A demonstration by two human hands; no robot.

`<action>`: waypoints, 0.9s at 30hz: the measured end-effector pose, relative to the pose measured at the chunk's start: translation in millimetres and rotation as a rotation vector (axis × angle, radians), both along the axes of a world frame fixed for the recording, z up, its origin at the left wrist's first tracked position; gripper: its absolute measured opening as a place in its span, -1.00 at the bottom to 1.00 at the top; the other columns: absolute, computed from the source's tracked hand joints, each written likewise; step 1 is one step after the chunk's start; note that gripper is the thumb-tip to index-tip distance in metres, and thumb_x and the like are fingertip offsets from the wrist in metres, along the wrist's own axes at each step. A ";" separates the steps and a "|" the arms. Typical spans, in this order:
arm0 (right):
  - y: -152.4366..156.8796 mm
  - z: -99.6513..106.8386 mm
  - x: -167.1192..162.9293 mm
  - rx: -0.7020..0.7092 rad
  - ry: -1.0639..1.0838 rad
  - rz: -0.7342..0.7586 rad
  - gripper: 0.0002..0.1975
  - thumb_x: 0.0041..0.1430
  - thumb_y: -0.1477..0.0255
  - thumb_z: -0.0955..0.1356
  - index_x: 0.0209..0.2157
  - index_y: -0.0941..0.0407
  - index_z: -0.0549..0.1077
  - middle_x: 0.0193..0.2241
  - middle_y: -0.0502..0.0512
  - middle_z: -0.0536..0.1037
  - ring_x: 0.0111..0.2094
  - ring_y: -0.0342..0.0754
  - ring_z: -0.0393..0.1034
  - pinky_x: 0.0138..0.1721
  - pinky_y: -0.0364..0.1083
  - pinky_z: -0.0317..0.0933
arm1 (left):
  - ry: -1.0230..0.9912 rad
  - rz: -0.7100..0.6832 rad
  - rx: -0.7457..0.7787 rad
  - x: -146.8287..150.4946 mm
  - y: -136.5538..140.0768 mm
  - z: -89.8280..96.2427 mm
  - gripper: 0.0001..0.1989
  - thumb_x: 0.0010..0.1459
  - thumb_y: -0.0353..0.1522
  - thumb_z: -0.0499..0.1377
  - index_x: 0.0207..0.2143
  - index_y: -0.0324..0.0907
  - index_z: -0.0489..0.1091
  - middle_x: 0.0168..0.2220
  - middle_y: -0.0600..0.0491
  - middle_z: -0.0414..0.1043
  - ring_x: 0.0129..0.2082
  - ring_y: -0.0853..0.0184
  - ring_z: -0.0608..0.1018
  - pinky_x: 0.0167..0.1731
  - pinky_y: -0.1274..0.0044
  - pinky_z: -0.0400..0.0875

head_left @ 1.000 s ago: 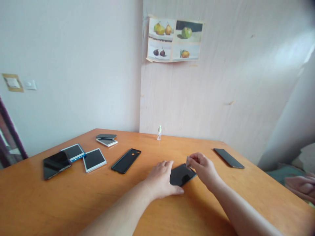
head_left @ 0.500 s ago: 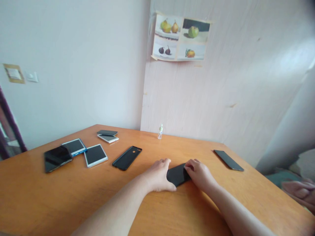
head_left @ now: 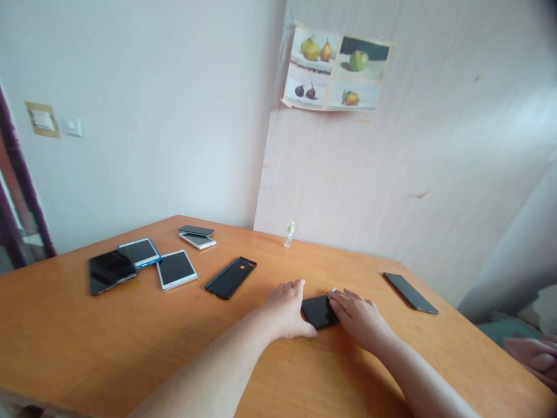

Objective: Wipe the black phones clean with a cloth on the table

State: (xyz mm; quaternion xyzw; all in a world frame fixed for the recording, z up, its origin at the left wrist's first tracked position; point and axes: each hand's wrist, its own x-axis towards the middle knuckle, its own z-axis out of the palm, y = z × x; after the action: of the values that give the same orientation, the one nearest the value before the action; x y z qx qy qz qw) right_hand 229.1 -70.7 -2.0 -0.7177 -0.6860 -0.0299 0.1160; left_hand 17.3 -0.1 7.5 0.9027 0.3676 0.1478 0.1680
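A black smartphone (head_left: 319, 311) lies screen up on the wooden table. My left hand (head_left: 288, 309) grips its left end, thumb at the near edge and fingers at the far edge. Over the phone's right end is my right hand (head_left: 355, 316), its fingers together and pressed down on the screen. A small white bit (head_left: 333, 289) peeks out beyond those fingertips; most of it is hidden, and I cannot tell what it is. To the left of my hands lies an empty black phone case (head_left: 231, 277) with its inside facing up.
Left on the table (head_left: 183, 342) are a dark tablet (head_left: 112, 271), a blue-edged tablet (head_left: 140, 253), a white tablet (head_left: 177, 270) and two stacked phones (head_left: 197, 239). A small clear bottle (head_left: 288, 235) stands near the wall. Another dark phone (head_left: 409, 292) lies at right.
My right hand has gone from a pinch at the phone's right end to flatter fingers laid over it, and the white bit now shows. The whole view has shifted slightly.
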 end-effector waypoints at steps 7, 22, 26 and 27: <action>-4.4 -1.2 -22.8 -0.080 0.059 0.123 -0.52 0.37 0.25 0.08 0.22 0.04 0.29 0.26 0.13 0.23 0.28 0.09 0.09 0.25 0.19 -0.04 | -0.048 0.006 0.005 4.2 -1.2 -2.9 0.10 -0.31 -0.05 0.33 0.26 -0.22 0.00 0.16 -0.24 0.29 0.12 -0.08 0.37 0.06 0.24 0.31; 0.9 3.0 -2.8 -0.122 0.033 -0.066 -0.50 0.40 0.19 0.01 0.23 -0.02 0.25 0.28 0.14 0.19 0.31 0.13 0.01 0.22 0.46 -0.35 | -0.033 0.023 -0.046 5.2 -0.3 -0.4 0.24 -0.31 -0.04 0.34 0.34 -0.23 -0.19 0.11 -0.24 0.35 0.12 -0.08 0.39 0.05 0.27 0.30; -2.4 4.8 -9.6 -0.117 0.064 0.014 -0.45 0.40 0.18 0.00 0.24 0.11 0.24 0.28 0.23 0.18 0.32 0.12 -0.02 0.27 0.37 -0.31 | -0.034 0.022 -0.040 4.9 -0.1 -1.1 0.27 -0.32 -0.03 0.36 0.35 -0.24 -0.21 0.16 -0.26 0.29 0.13 -0.08 0.38 0.06 0.27 0.29; -5.4 8.0 -18.6 -0.121 0.092 0.086 -0.44 0.40 0.17 -0.01 0.25 0.11 0.24 0.28 0.22 0.17 0.32 0.11 -0.03 0.28 0.34 -0.32 | -0.036 0.021 -0.040 4.8 0.1 -1.3 0.27 -0.32 -0.03 0.35 0.35 -0.23 -0.22 0.17 -0.26 0.28 0.12 -0.08 0.39 0.05 0.27 0.29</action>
State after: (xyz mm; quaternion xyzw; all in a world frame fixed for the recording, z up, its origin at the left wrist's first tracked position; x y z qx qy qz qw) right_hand 210.5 -76.1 6.0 -0.6940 -0.7106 0.0495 0.1049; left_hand 22.1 0.0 6.2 0.8925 0.3767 0.1583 0.1909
